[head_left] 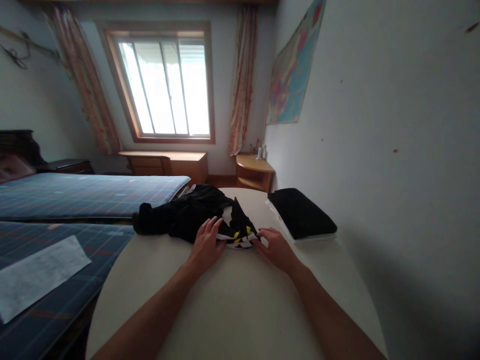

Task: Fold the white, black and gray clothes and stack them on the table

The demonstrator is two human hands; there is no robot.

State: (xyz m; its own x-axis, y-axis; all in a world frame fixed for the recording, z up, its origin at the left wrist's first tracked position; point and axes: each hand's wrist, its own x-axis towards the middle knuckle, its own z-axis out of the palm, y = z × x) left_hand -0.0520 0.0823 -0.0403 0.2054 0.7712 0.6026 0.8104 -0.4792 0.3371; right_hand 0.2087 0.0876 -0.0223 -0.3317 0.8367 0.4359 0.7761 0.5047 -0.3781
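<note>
A rumpled black garment (180, 212) lies on the round, pale table (247, 300), its kind unclear from its folds. A strip with white and yellow print (242, 239) shows along its near edge. My left hand (206, 245) lies on the cloth at the left end of this strip, fingers stretched out and thumb apart. At the strip's right end, my right hand (277, 247) pinches the garment's edge between thumb and fingers. A folded black cloth (302, 212) with a white layer under it rests to the right of my right hand.
A bed with a blue plaid mattress (93, 192) stands left of the table, with a sheet of paper (45, 275) on its near part. The white wall (405, 200) runs close along the right. A low wooden desk (187, 162) and corner shelf (253, 162) stand beyond.
</note>
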